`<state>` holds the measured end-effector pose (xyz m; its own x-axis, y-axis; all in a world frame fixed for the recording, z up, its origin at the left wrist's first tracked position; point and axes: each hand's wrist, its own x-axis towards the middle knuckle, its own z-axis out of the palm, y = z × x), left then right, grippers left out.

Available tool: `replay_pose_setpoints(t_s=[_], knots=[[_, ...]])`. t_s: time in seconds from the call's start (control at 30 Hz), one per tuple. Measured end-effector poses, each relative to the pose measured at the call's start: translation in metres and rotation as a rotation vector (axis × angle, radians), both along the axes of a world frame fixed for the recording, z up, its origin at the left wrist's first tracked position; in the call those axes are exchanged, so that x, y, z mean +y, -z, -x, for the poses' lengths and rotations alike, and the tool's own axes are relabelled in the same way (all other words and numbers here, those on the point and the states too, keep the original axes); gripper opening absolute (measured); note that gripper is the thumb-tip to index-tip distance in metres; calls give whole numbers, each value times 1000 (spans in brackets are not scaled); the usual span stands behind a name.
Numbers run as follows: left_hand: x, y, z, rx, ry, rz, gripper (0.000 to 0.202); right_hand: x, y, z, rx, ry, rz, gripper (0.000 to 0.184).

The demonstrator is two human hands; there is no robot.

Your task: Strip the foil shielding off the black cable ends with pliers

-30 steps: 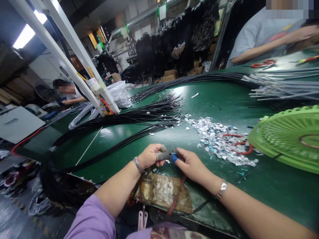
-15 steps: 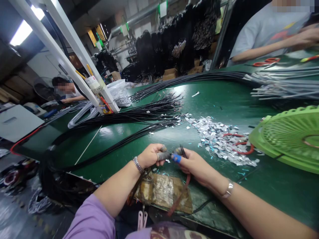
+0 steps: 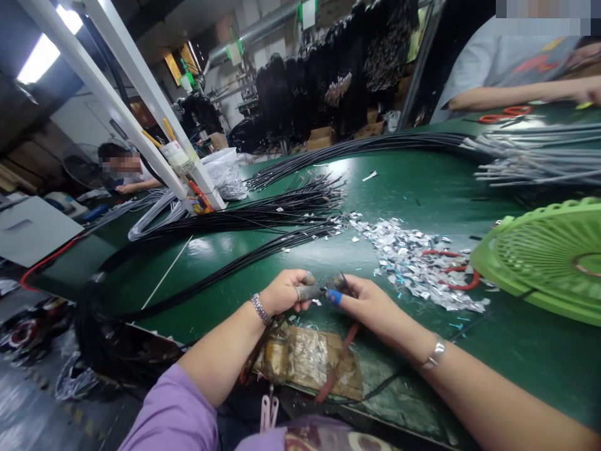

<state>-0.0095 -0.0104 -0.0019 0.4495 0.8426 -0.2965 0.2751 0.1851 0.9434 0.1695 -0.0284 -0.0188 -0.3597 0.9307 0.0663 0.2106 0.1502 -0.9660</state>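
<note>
My left hand (image 3: 285, 292) is closed near the front edge of the green table (image 3: 413, 188), its taped fingertips pinching the end of a thin black cable. My right hand (image 3: 366, 303), with a blue finger cot on one finger, pinches the same cable end from the other side, fine dark wires sticking up between the fingers. The two hands almost touch. A brown strap-like piece (image 3: 335, 369) hangs below my right hand over a foil-covered pad (image 3: 307, 360). Bundles of black cables (image 3: 263, 219) fan out beyond my hands.
A heap of silver foil scraps (image 3: 408, 263) with red-handled scissors (image 3: 448, 269) lies right of my hands. A green fan guard (image 3: 547, 257) sits at the right. Grey cables (image 3: 535, 160) lie far right. Another person's arm (image 3: 516, 94) works opposite; a white post (image 3: 122, 106) stands left.
My right hand has shifted slightly and turned, the dark wire ends now sticking up between its fingers. The left hand has stayed in place. The person opposite moved their hand rightwards.
</note>
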Motion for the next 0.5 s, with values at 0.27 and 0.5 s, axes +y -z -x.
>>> replay_pose_setpoints(t_s=[0.27,0.5], knots=[[-2,-1,1,-51,18,67,47,6,0,-14,-402,285,-484,11],[1,1,0,-52,-22,49,50,0,2,-9,-337,65,-483,10]])
